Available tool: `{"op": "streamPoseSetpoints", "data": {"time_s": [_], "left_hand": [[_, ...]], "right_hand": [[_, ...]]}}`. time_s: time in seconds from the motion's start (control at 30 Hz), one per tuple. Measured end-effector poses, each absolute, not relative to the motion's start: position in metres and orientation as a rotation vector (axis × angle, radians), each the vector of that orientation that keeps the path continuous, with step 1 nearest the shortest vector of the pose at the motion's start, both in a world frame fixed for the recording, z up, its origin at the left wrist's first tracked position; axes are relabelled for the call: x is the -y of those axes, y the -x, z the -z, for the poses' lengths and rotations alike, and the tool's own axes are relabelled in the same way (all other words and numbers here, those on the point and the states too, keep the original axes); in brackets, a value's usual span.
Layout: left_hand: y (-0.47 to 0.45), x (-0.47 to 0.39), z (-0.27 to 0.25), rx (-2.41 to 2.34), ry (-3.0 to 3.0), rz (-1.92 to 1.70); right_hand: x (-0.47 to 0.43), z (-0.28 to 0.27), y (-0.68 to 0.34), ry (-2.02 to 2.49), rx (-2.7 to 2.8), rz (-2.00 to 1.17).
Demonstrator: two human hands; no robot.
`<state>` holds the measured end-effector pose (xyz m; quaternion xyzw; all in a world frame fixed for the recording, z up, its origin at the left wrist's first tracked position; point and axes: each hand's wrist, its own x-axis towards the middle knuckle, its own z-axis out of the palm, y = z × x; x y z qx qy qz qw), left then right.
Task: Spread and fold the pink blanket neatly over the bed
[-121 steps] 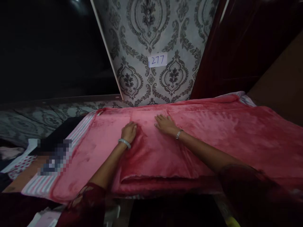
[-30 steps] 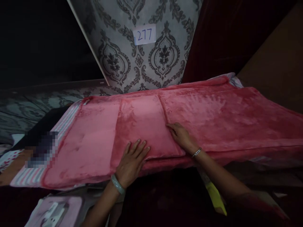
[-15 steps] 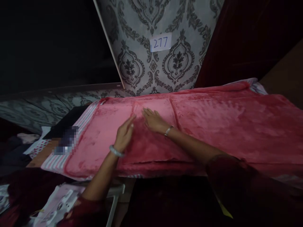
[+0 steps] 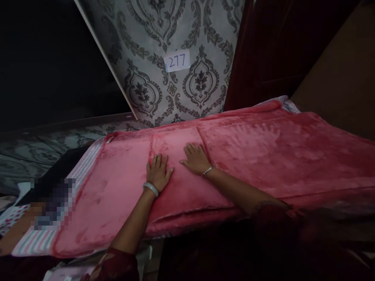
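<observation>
A plush pink-red blanket (image 4: 258, 156) lies spread over a long surface, with a striped border showing at its left end. Near its middle is a folded, raised section (image 4: 178, 140) of similar plush fabric. My left hand (image 4: 158, 172), with a bangle at the wrist, rests flat on that section's left part, fingers spread. To the right, my right hand (image 4: 195, 158) also lies palm down with fingers apart, close to the section's right edge. Neither hand grips anything.
A large dark screen (image 4: 55, 62) stands behind on the left. Patterned wallpaper (image 4: 202, 82) carries a paper label (image 4: 177, 60) reading 277. Dark red panelling (image 4: 263, 50) rises at the back right. Dotted cloth (image 4: 13, 218) lies at the far left, beside a pixelated patch.
My left hand has turned from its edge to lying flat, fingers spread. My right hand has shifted toward the section's right edge. The camera view has swung slightly right.
</observation>
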<state>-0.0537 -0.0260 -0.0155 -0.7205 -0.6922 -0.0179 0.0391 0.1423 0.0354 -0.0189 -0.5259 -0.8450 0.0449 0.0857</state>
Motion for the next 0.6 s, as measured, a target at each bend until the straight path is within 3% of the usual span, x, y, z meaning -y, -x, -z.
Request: {"op": "streamPoseSetpoints", "data": {"time_s": [0.3,0.5,0.6], "left_hand": [[0.052,0.029,0.010,2.189,2.256,0.075],[0.066,-0.016,-0.023,2.338,2.165,0.353],[0.064,-0.055,-0.035,2.403,2.066,0.315]], "right_hand": [[-0.038,0.004,-0.189,1.740,2.504,-0.124],[-0.067,-0.028,-0.133,1.427,2.576,-0.183],[-0.089,-0.031,-0.088,1.284,2.585,-0.204]]}}
